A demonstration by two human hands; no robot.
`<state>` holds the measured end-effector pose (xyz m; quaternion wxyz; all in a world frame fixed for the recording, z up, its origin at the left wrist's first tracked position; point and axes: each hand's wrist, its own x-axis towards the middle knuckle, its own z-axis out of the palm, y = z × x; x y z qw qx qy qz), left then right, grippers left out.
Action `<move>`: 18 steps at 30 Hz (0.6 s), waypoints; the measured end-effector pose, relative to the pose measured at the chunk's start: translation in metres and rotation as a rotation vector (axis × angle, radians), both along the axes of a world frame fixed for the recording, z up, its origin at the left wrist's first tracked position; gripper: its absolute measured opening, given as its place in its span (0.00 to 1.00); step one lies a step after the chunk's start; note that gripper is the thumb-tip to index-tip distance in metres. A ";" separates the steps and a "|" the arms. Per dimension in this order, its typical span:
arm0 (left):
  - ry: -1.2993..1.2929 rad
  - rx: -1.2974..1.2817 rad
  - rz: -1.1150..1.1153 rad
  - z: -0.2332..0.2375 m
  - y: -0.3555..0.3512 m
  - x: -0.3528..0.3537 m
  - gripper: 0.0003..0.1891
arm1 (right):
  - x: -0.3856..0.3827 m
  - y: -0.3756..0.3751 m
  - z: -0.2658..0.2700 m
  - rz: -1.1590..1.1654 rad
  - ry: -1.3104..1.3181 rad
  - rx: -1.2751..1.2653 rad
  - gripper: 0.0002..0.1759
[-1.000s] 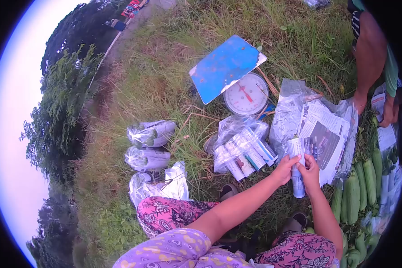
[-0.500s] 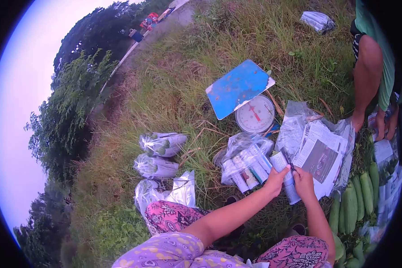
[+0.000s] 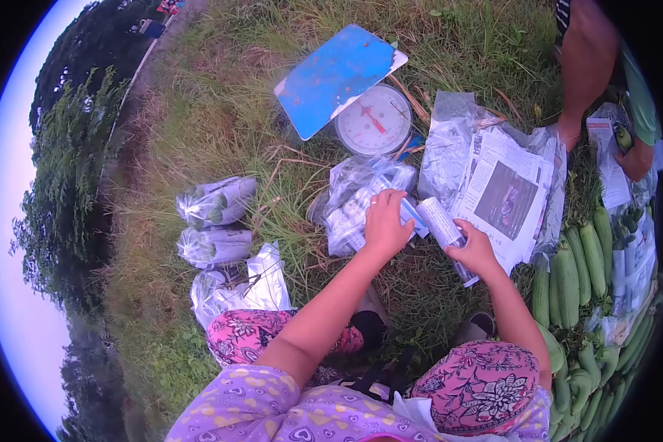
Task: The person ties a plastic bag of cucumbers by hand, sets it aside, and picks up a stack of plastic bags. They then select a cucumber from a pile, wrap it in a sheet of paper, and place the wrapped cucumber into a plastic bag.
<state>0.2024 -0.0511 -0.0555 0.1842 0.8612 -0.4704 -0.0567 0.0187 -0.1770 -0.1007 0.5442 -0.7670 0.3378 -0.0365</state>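
Note:
My right hand (image 3: pixel 476 252) is closed around a vegetable-sized roll wrapped in printed newspaper (image 3: pixel 440 221), tilted with its top end toward the left. Whatever lies inside the paper is hidden. My left hand (image 3: pixel 387 222) is on a clear plastic bag (image 3: pixel 341 230) holding several similar paper rolls, its fingers bent over the plastic. Just right of that bag, a stack of newspaper sheets (image 3: pixel 524 166) lies on crumpled plastic (image 3: pixel 449 132). Behind the bag stands a dial scale (image 3: pixel 374 121) with a blue, worn pan (image 3: pixel 339 77).
Bagged green vegetables in paper (image 3: pixel 217 202) lie on the grass at left, near an empty-looking silvery bag (image 3: pixel 269 280). Long green gourds (image 3: pixel 567 283) are piled at right. Another person's hand (image 3: pixel 635 160) holds a green vegetable over paper there.
My left hand has left the wrapped roll and moved left onto the plastic bag. My right hand keeps the roll. The view has shifted, and the other person's hand now holds a green vegetable.

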 end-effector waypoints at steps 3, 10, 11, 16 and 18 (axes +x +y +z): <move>-0.237 0.012 0.058 -0.027 -0.001 0.025 0.34 | 0.014 0.006 0.001 0.137 0.176 -0.018 0.38; 0.059 0.100 0.110 -0.066 -0.004 0.052 0.29 | 0.090 0.019 -0.034 0.238 0.169 -0.080 0.35; 0.071 0.087 0.104 -0.062 -0.002 0.048 0.28 | 0.104 0.020 -0.037 0.222 0.157 -0.064 0.34; 0.123 0.072 0.085 -0.056 0.008 0.043 0.27 | 0.159 0.015 -0.059 0.087 -0.011 -0.249 0.26; 0.133 0.078 0.062 -0.059 0.012 0.044 0.27 | 0.164 0.007 -0.072 0.031 -0.074 -0.309 0.25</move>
